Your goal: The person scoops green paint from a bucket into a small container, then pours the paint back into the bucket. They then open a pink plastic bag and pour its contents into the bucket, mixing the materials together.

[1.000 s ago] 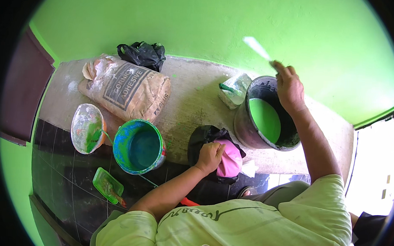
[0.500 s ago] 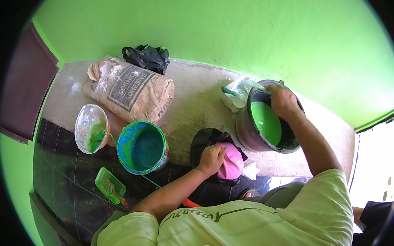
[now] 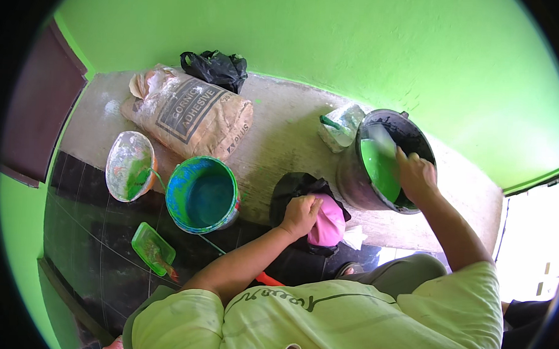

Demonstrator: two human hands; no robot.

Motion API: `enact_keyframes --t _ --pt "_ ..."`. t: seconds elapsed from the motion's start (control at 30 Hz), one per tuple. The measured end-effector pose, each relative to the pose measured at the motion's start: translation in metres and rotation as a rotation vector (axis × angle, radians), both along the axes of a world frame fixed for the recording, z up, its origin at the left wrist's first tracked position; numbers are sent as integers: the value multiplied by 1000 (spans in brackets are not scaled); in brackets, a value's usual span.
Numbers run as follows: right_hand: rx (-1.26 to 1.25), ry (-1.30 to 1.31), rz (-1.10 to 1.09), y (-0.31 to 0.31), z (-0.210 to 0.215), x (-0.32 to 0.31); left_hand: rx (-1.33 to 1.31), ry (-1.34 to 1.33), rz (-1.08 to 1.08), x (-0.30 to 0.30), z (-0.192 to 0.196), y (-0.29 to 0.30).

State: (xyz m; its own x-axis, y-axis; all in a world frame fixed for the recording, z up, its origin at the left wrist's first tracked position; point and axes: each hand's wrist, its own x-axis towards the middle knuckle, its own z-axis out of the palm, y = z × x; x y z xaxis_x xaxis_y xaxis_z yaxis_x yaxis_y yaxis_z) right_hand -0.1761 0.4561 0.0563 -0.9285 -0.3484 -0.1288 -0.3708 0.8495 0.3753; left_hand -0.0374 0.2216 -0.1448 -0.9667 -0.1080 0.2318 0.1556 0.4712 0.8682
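Note:
My right hand (image 3: pixel 416 178) is closed over the black bucket (image 3: pixel 347 177) and grips a pale stick-like tool (image 3: pixel 384 143), smeared by motion. Bright green paint (image 3: pixel 378 169) lies inside, under the tool. My left hand (image 3: pixel 301 216) is curled at the edge of a black plastic bag (image 3: pixel 289 188) that has something smooth and pink (image 3: pixel 329 222) in it; the fingertips are partly hidden. Just left of the bucket lies a clear plastic bag (image 3: pixel 343 127) with a dark green streak.
At the left are a blue-stained pail (image 3: pixel 234 204), a tilted paint-smeared bowl (image 3: pixel 121 153) and a green tray (image 3: pixel 143 246) holding a brush (image 3: pixel 164 263). Behind them lie a big paper sack (image 3: pixel 232 127) and another black bag (image 3: pixel 215 71) against the green wall (image 3: pixel 333 41).
My right hand has come down and slightly right, and the tool has swung from over the bucket's left rim to inside it. My left hand keeps its place on the bag.

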Motion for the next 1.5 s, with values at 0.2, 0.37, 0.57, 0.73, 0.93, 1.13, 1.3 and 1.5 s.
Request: enact_keyframes --t 0.2,0.37,0.57,0.73,0.93,1.13,1.3,1.5 --pt "-774 16 -86 48 34 -13 -2 57 8 -8 -6 14" --pt "-1155 -667 -331 -17 36 -76 -38 81 -10 -6 1 16" --pt "-1158 -1027 -685 4 -16 -131 -4 100 -32 -7 10 18" --pt "-982 -928 -607 46 38 -80 -7 41 26 -5 3 6" --pt "-1195 -916 -327 0 78 -25 -5 62 -29 -6 -3 7" --pt "-944 -821 -113 -98 56 -31 33 103 -19 -3 -13 7" --pt "-843 -577 218 -193 -5 -51 75 128 6 -1 -6 1" --pt "-754 -252 615 -357 -67 -13 199 112 49 13 -9 -9"
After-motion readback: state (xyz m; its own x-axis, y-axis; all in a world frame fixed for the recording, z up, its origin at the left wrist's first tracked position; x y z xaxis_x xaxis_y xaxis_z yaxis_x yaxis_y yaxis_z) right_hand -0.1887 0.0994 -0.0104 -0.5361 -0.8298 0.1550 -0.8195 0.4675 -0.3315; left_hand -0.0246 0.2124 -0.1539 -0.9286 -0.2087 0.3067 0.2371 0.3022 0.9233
